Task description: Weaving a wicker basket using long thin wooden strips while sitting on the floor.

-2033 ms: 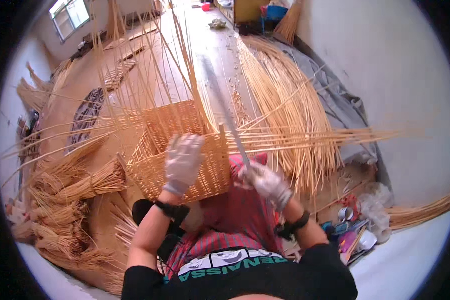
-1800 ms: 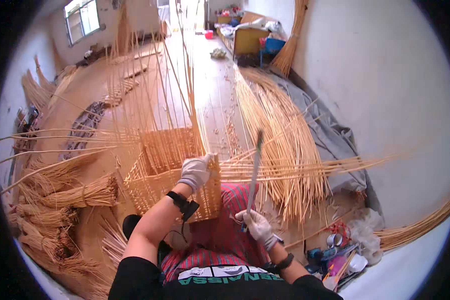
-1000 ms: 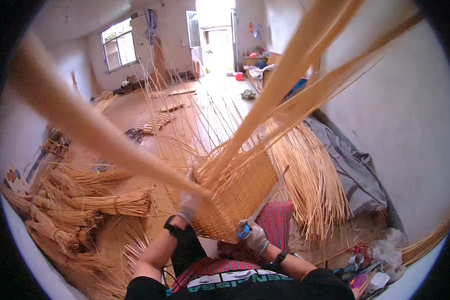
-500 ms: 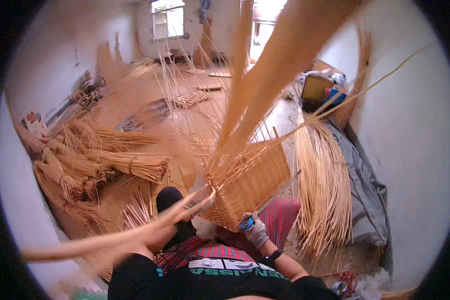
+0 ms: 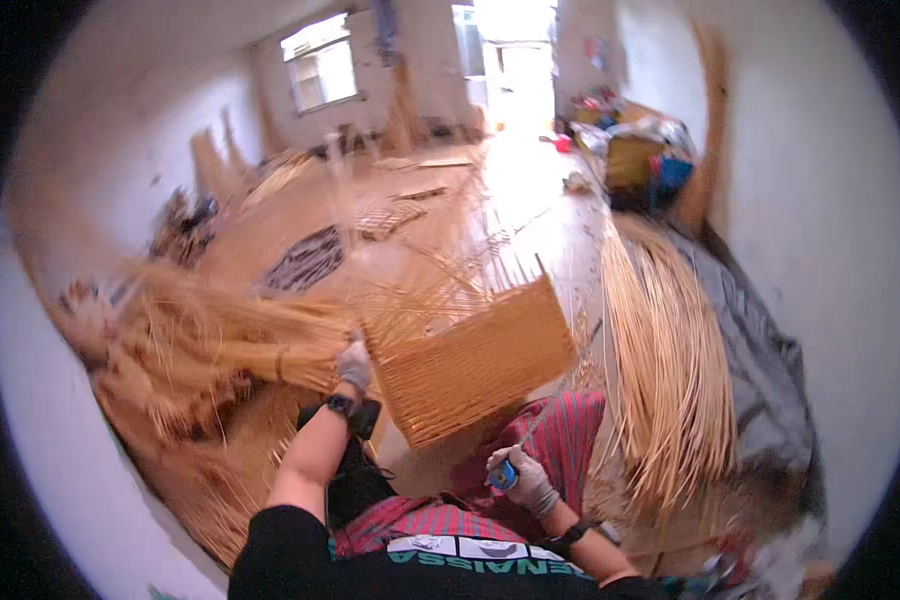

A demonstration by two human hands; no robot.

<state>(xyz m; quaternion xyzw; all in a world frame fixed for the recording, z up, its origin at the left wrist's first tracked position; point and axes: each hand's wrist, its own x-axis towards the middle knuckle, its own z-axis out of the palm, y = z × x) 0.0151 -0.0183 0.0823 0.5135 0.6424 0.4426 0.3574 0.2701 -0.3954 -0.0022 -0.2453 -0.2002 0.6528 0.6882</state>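
A woven wicker basket (image 5: 475, 365) rests tilted between my knees, its flat woven side facing me. At its left edge my gloved left hand (image 5: 353, 362) is closed on it, though blur partly hides the fingers. Long loose canes (image 5: 230, 305) fan out to the left of that hand, smeared by motion. Below the basket's lower right, my gloved right hand (image 5: 528, 480) is wrapped round a small blue tape measure (image 5: 504, 475). A thin grey strip or rod (image 5: 560, 385) slants up from that hand past the basket's right side.
Bundles of canes (image 5: 170, 400) lie along the left. A long pale cane bundle (image 5: 665, 370) lies at the right on a grey sheet (image 5: 745, 340). A dark slatted mat (image 5: 305, 258) is on the floor ahead. Bags and containers (image 5: 635, 165) stand at the far right.
The long canes that rose in front of me have swung down to the left. My left hand has moved left and up along the basket. The basket's side now faces me more fully.
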